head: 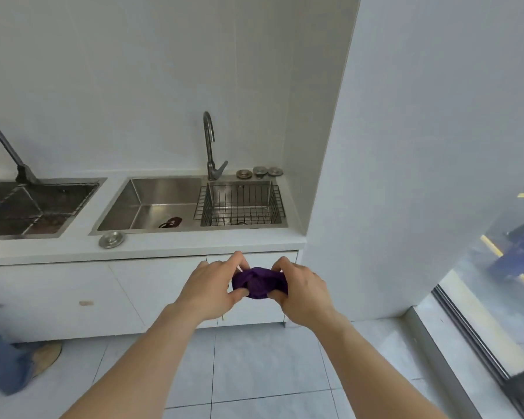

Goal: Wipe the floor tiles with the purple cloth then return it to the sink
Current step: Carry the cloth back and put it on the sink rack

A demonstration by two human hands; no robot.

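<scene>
The purple cloth is bunched into a small wad, held in the air in front of the white cabinet doors. My left hand grips its left side and my right hand grips its right side, thumbs under it. Above and behind stands the steel sink set in the white counter, with a wire basket in its right half and a dark item near the drain. Pale floor tiles lie below my arms.
A second sink with a faucet is at the left. A round metal lid lies on the counter edge; three strainer plugs sit behind the basket. A white wall juts out on the right, beside a floor-level window. Another person's leg and shoe show at lower left.
</scene>
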